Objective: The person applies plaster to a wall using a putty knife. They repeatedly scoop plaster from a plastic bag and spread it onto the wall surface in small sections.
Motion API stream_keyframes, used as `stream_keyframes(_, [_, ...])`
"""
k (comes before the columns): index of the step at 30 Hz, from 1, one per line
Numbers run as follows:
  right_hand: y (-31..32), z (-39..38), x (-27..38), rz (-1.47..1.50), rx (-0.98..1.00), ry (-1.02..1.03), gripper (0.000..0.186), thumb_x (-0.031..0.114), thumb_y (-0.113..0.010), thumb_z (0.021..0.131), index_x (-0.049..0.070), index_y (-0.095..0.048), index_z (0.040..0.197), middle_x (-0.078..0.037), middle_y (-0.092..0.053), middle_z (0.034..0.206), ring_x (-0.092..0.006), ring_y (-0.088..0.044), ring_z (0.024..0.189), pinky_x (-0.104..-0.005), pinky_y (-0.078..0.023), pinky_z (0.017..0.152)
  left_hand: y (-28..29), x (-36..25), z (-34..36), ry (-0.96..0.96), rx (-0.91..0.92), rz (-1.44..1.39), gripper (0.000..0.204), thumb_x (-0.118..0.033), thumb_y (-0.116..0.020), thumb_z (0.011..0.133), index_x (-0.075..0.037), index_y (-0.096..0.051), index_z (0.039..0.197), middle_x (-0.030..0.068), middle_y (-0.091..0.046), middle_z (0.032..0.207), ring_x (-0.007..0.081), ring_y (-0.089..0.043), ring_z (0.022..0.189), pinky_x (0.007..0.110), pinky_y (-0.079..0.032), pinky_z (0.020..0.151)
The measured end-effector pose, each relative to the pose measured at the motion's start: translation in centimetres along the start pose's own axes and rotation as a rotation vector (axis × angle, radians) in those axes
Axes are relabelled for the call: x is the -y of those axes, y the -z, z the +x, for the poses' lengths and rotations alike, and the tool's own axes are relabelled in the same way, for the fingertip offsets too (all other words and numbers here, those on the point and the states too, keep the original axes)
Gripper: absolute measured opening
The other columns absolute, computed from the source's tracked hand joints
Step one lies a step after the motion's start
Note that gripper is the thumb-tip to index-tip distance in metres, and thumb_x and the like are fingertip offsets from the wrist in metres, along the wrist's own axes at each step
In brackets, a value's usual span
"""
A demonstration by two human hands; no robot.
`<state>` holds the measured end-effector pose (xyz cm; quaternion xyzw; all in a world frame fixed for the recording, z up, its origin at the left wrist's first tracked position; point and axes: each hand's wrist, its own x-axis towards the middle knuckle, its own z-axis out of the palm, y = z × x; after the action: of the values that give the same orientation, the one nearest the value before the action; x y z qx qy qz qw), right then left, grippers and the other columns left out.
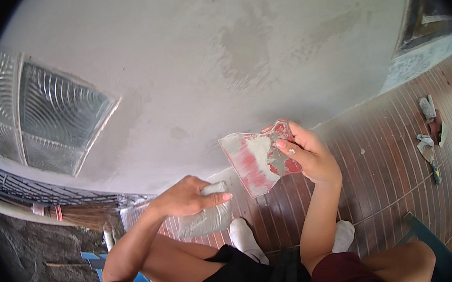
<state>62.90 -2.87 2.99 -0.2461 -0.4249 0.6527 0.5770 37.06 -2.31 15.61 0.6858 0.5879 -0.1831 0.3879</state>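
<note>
My left hand [188, 197], low in the middle of the head view, is closed round the top of a pale grey bag [203, 224] that hangs below its fingers. My right hand [313, 156] holds a red flat spreader [245, 166] by its right part, thumb on the face, just right of and above my left hand. Grey putty is smeared over the spreader and on my thumb. Beyond both hands rises a pale wall [165, 87] with darker damp-looking patches.
A patterned-glass window [60, 111] is at left, above a broom [82, 215] and dark ground with blue pieces [95, 262]. The brown striped floor [373, 180] meets the wall; putty-smeared tools [432, 136] lie at right. My socked feet [243, 238] are below.
</note>
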Motion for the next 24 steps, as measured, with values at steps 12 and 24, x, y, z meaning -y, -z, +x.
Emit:
stream_keyframes(12, [-0.7,1.1,-1.1,-0.044,-0.012,-0.032,0.012,0.013,-0.056,0.095,0.003,-0.056,0.089,0.006,-0.048,0.073,-0.0036,-0.037,0.064,-0.0240,-0.033,0.055,-0.4,0.4,0.8,-0.076,0.019,0.030,0.058,-0.060,-0.063,0.087,-0.003,-0.072,0.083,0.0121,-0.058,0.060,0.0199,-0.056,0.060,0.035,-0.046,0.061])
stream_keyframes(24, [-2.7,1.5,-1.9,-0.106,0.110,-0.040,0.008,0.009,-0.057,0.092,0.001,-0.055,0.091,0.003,-0.052,0.073,-0.0042,-0.041,0.063,-0.0235,-0.036,0.050,-0.6,-0.7,0.2,-0.022,0.070,0.043,0.059,-0.062,-0.062,0.086,-0.004,-0.071,0.084,0.0083,-0.057,0.061,0.0170,-0.053,0.062,0.034,-0.044,0.061])
